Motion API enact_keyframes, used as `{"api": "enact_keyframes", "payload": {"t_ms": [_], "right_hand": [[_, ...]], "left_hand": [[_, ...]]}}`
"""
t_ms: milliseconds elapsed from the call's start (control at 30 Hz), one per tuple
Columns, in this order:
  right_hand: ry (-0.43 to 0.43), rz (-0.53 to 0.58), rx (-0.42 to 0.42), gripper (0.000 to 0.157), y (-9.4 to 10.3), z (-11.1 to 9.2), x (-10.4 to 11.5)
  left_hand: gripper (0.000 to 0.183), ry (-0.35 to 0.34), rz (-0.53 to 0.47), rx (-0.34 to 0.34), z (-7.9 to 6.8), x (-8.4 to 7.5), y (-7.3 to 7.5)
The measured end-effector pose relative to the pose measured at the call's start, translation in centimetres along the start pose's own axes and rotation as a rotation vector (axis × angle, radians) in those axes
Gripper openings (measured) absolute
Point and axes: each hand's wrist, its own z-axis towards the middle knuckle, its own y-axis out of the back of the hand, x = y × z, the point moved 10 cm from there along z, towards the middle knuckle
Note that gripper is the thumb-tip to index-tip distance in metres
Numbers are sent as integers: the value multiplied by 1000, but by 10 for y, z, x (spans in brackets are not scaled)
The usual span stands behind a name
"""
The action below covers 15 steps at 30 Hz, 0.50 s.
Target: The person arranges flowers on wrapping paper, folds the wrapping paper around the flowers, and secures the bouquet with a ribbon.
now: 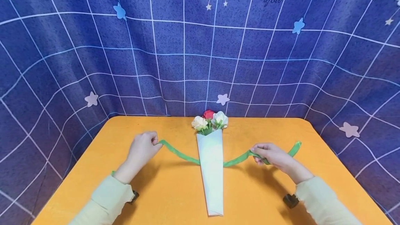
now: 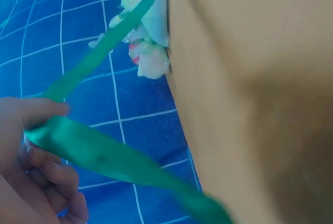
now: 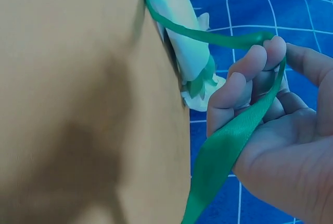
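A bouquet in a white paper wrap point(image 1: 211, 173) lies on the table, with one red flower point(image 1: 208, 114) and two pale ones point(image 1: 220, 119) at its far end. Beneath the wrap runs a green ribbon point(image 1: 181, 155), coming out on both sides. My left hand point(image 1: 142, 148) pinches the ribbon left of the bouquet, raised above the table. On the other side my right hand point(image 1: 272, 155) pinches it between thumb and fingers. In the right wrist view the ribbon's loose part point(image 3: 223, 143) crosses the palm. The left wrist view shows a loose length point(image 2: 109, 153) hanging past the fingers.
The orange table point(image 1: 250, 197) carries the bouquet, its far edge near the flowers. A blue curtain point(image 1: 200, 61) with white grid lines and stars surrounds the back and sides. Dark camera mounts point(image 1: 290, 200) sit under both wrists.
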Motion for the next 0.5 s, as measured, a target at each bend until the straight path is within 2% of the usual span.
{"api": "enact_keyframes", "payload": {"t_ms": [67,167,267,367,500], "right_hand": [[2,-4,-1,26,-1,1,1],[2,-4,0,27,-2,2,2],[10,5,2,26,-4,3,5],[11,11,8,27,-6,4,8],[11,18,15,26,-10,7,14]], "left_hand": [[32,17,-33,4,0,-1,-3],[16,34,-115,3,1,-3,-5],[11,40,-219,48,4,-5,-10],[10,80,-333,169,6,-5,-21],[7,179,-525,366,2,-5,-38]]}}
